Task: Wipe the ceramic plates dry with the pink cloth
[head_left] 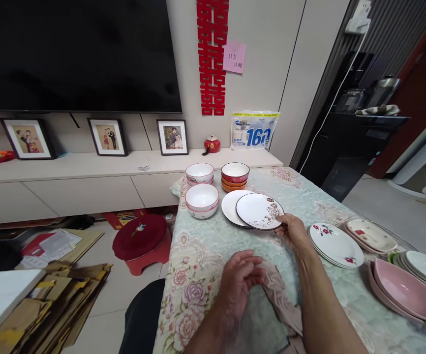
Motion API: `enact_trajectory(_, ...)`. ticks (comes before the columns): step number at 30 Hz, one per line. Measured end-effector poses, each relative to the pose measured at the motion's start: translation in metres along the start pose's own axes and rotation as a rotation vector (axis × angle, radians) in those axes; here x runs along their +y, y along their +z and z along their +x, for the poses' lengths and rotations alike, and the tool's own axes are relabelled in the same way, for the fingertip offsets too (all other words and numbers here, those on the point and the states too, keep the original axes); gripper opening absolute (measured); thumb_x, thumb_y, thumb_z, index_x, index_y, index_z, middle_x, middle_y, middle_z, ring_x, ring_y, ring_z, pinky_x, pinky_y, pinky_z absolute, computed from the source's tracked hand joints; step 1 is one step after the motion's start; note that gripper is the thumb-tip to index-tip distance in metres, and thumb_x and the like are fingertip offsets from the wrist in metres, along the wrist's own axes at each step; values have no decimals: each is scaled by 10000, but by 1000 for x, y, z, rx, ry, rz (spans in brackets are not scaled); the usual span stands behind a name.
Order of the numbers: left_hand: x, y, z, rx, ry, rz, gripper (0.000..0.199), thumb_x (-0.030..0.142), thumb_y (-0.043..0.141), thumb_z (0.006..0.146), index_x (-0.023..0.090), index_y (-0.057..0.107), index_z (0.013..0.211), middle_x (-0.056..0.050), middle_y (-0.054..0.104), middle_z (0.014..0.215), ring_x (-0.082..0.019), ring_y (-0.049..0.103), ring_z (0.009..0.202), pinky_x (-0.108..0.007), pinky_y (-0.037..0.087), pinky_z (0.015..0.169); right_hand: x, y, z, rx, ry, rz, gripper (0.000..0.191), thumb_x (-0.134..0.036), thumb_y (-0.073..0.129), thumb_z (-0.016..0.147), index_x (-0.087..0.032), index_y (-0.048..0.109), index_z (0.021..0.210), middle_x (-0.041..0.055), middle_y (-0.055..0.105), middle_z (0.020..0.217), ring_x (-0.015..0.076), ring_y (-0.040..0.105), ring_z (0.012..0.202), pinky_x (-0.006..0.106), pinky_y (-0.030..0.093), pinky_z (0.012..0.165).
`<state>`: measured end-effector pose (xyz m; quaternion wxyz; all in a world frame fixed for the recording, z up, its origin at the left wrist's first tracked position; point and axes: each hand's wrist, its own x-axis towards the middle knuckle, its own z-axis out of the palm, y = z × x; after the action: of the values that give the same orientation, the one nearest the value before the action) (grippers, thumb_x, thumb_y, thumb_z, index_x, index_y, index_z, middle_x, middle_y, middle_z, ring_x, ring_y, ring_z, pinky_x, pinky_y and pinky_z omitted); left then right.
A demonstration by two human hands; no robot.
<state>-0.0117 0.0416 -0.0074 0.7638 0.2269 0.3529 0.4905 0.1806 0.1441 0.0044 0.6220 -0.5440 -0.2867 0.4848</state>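
A patterned plate (257,210) is pinched by the right hand (292,231), partly over a white plate (229,206). The left hand (239,275) is held half-curled, empty, beside a cloth (281,297).

The white plate (256,210) has brown floral patterning.

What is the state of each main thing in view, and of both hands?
Brown-patterned plate: held by its edge, overlapping white plate beneath
Right hand: grip closed on that plate
Left hand: open, loosely curled
Cloth: crumpled
Bowls: upright, stacked
Floral plates: stacked
Pink dishes: stacked
Television: screen dark
Picture frames: standing
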Motion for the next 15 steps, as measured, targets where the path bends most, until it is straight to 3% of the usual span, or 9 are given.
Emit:
enact_trajectory(3, 12, -3, 10, 128, 67, 19, 331, 130, 631, 730, 106, 559, 1052, -148, 660, 1050, -172, 672, 719, -299, 521, 657, 5, -9, 3, 0, -32, 109, 160, -207, 683, 533, -176, 529, 558, -21, 560, 429, 92, 453, 327, 208, 375, 315)
enact_trajectory(6, 31, -4, 24, 224, 126, -5, 464, 43, 591, 710, 120, 513, 1161, -151, 617, 1120, -169, 676, 715, -312, 535, 651, 8, -15, 6, 23, -72, 197, 170, -209, 685, 519, -180, 519, 545, -33, 552, 415, 86, 443, 324, 208, 376, 321)
enact_trajectory(11, 62, 2, 48, 260, 93, -79, 517, -41, 541, 695, 128, 510, 1183, -119, 629, 1041, -159, 678, 691, -300, 549, 628, 11, -17, 10, 60, -104, 269, 173, -200, 687, 508, -178, 515, 515, -28, 559, 403, 89, 447, 315, 208, 381, 317)
enact_trajectory(15, 70, 2, 60, 291, 57, -99, 449, -58, 519, 713, 120, 529, 1125, -99, 659, 942, -152, 680, 676, -276, 548, 604, 14, -17, 11, 68, -103, 280, 167, -191, 697, 510, -173, 532, 525, -22, 574, 411, 96, 461, 313, 211, 392, 315)
